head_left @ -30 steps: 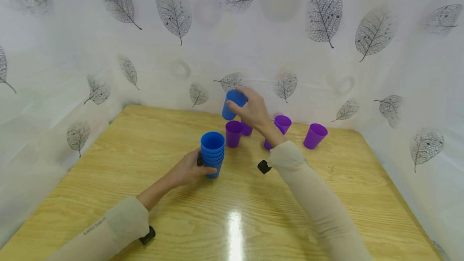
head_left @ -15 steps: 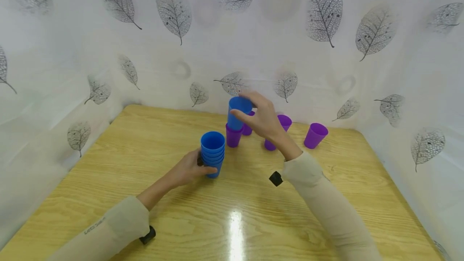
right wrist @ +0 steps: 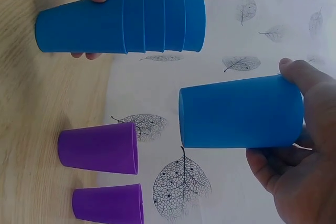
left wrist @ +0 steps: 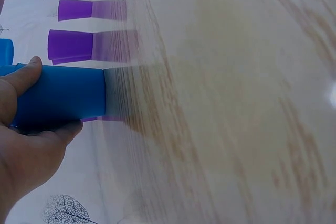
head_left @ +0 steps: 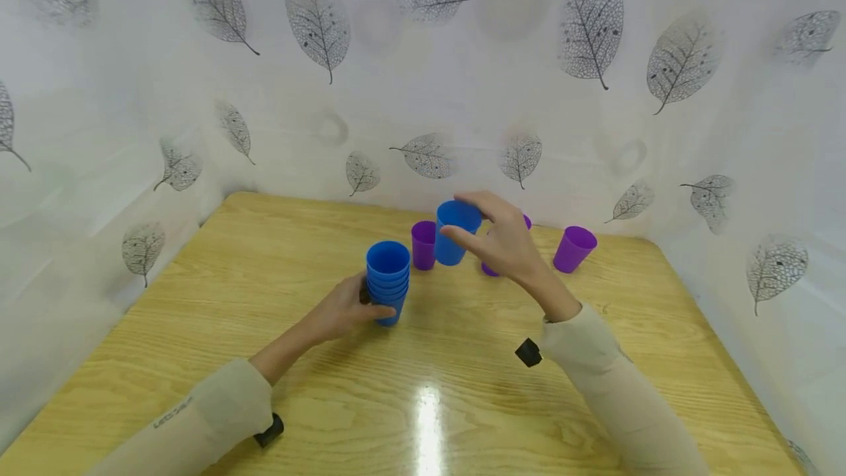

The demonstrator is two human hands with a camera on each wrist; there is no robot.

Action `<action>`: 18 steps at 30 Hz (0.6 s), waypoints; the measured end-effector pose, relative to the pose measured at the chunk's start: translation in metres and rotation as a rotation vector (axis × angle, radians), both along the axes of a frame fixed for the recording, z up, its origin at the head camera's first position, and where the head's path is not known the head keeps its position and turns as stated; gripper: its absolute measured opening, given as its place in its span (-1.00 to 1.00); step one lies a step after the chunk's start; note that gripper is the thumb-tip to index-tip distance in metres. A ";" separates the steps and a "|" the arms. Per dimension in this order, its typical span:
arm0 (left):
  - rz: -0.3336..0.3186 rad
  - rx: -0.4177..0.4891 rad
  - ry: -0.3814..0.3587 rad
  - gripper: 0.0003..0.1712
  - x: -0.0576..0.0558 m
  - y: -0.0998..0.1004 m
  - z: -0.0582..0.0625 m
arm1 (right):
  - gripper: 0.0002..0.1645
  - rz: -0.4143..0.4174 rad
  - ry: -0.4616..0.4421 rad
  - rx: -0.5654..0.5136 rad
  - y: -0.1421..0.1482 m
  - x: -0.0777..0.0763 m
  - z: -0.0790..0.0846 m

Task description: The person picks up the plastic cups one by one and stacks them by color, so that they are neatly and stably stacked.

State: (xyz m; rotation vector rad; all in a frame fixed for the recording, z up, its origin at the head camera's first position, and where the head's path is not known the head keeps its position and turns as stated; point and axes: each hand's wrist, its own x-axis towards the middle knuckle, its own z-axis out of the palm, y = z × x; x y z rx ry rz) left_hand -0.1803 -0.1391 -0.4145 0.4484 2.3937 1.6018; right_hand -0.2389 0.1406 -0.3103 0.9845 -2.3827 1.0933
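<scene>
My left hand (head_left: pixel 346 307) grips a nested stack of blue cups (head_left: pixel 388 281) low on its side, the stack upright on the table with mouths up. Held up to the right of it is a single blue cup (head_left: pixel 447 250), which my right hand (head_left: pixel 500 237) grips near the rim with thumb and fingers. In the right wrist view this blue cup (right wrist: pixel 239 114) is clear of the table and apart from the blue stack (right wrist: pixel 84 27). A purple cup (head_left: pixel 423 247) stands just behind the stack, partly overlapped by the held cup.
Another purple cup (head_left: pixel 575 250) stands farther right. More purple shows behind my right hand, at a cup base (head_left: pixel 490 269) and a cup rim (head_left: pixel 526 222). A leaf-print curtain (head_left: pixel 449 79) encloses the back and sides of the wooden table (head_left: pixel 317 402).
My right hand has carried the single blue cup rightward and closer to me, passing over the purple cup behind the stack. My left hand and the stack have stayed in place.
</scene>
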 end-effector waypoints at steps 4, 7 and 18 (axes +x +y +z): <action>0.003 -0.002 0.004 -0.22 0.000 0.001 0.000 | -0.35 0.030 0.006 0.001 0.008 0.010 -0.002; 0.005 -0.002 0.010 -0.23 0.000 0.001 0.000 | -0.34 0.038 0.014 0.015 0.011 0.017 -0.002; 0.000 -0.006 0.020 -0.24 0.001 0.002 0.000 | -0.15 0.113 0.047 0.017 0.007 0.035 0.001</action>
